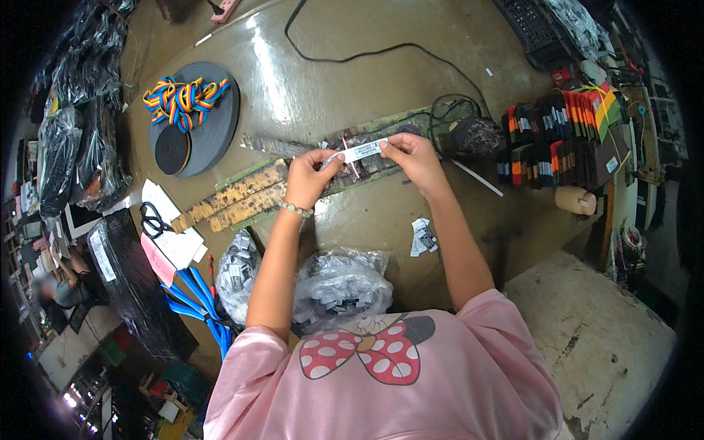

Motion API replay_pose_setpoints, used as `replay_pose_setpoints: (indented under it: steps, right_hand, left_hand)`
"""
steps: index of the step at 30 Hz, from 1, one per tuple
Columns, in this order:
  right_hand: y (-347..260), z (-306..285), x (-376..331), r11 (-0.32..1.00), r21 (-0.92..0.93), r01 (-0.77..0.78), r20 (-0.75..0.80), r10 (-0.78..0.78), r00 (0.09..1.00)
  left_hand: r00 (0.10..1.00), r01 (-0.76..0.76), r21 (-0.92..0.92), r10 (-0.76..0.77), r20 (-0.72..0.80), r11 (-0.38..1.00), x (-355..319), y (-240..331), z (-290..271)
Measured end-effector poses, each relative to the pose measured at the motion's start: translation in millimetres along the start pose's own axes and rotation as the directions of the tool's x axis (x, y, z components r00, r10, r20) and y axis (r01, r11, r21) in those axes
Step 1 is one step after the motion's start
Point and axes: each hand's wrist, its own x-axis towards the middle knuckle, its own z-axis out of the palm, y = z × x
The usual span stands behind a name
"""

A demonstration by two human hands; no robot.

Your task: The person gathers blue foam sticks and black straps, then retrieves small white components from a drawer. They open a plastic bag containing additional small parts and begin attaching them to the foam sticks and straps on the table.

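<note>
A short white label strip with dark print stretches between my two hands. My left hand, with a beaded bracelet at the wrist, pinches its left end. The right end is pinched between the thumb and fingers of my right hand. Just beneath the strip lies a long, worn wooden board, yellow and black, with a thin metal piece across it, partly hidden by the label. Nearer to me are a small pile of labels and clear plastic bags full of more labels.
Left stands a grey webbing roll topped with a rainbow-striped cord bundle. Black scissors rest on white paper beside blue strips. A black cable crosses the far table. Stacked dark and orange straps are at right.
</note>
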Motion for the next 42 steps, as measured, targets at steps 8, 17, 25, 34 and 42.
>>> replay_pose_setpoints:
  steps: [8, 17, 25, 34, 42]
  right_hand:
    - [4.6, -1.6, 2.3, 0.999, -0.04, 0.009, -0.004, -0.01, 1.0]
    - [-5.7, -16.4, -27.2, 0.99, -0.126, 0.071, 0.003, -0.071, 0.997]
    - [17.3, -59.2, -139.8, 0.647, -0.762, -0.009, 0.032, 0.051, 0.998]
    - [-52.7, 169.2, -192.2, 0.697, -0.052, 0.715, 0.658, -0.515, 0.549]
    - [-70.2, 181.7, -221.7, 0.616, -0.31, 0.724, 0.715, -0.351, 0.604]
  left_hand:
    - [0.999, 0.004, 0.05, -0.002, -0.051, 0.999, -0.4, -1.7, 4.0]
    - [0.993, -0.083, -0.005, 0.083, -0.08, 0.997, -10.3, 0.2, -0.5]
    - [0.986, -0.002, -0.088, -0.013, -0.165, 0.996, -108.3, 56.0, -38.3]
    - [0.865, -0.501, -0.393, 0.45, -0.221, 0.771, -257.6, 172.8, -50.4]
    - [0.523, -0.851, -0.393, 0.633, -0.571, 0.348, -358.5, 152.4, -141.9]
